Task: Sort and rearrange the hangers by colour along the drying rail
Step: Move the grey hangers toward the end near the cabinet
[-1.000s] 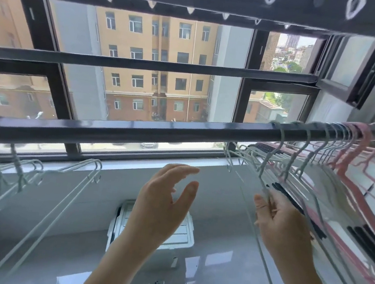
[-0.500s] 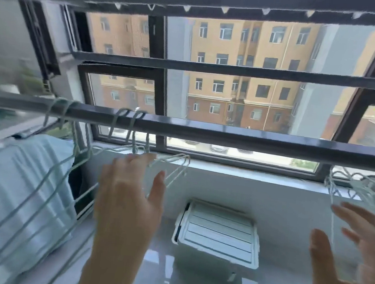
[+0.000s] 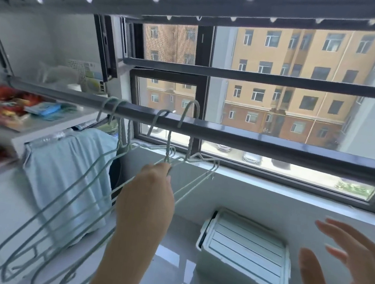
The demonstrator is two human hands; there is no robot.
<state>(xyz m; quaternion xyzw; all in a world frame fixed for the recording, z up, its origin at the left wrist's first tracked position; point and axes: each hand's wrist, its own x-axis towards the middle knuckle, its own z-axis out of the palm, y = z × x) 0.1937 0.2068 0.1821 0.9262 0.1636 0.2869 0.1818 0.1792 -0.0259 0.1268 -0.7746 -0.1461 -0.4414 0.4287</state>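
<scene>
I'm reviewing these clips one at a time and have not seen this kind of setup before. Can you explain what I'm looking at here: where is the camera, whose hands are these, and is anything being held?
There is no machine here. A person wears a wide-angle camera on the head, so you see what they see, looking forward and down at their own hands. The dark bar running across is the drying rail, in front of a window. Several pale green hangers hang from it by their hooks on the left side. The left hand is raised to them, fingertips pinching the wires just below the hooks. The right hand is open, fingers spread, holding nothing. Below, a pale lidded storage box sits on the glossy floor, and a light blue towel hangs at left.
</scene>
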